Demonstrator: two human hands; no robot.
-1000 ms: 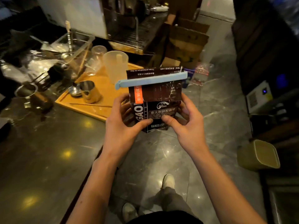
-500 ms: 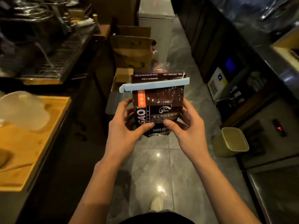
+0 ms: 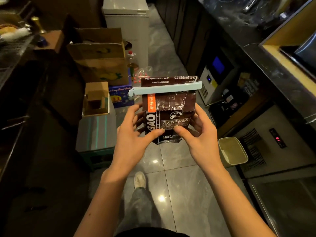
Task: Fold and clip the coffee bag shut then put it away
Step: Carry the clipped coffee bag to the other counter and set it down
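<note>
I hold a dark brown coffee bag (image 3: 172, 106) upright over the tiled floor in front of me. Its top is folded over, and a long pale blue clip (image 3: 165, 88) is clamped across the fold. My left hand (image 3: 135, 135) grips the bag's left side with the thumb pressed on the front. My right hand (image 3: 200, 134) grips the right side the same way, so both thumbs meet near the printed label. The fingers of both hands are hidden behind the bag.
Open cardboard boxes (image 3: 100, 62) and a striped crate (image 3: 96, 132) are stacked at the left of the aisle. A white chest freezer (image 3: 127, 23) stands at the far end. A beige bin (image 3: 232, 151) and under-counter machines (image 3: 217, 77) line the right side.
The view has turned from the counter with the wooden tray to the aisle between the counters. The clipped bag has stayed in both hands in the same grip.
</note>
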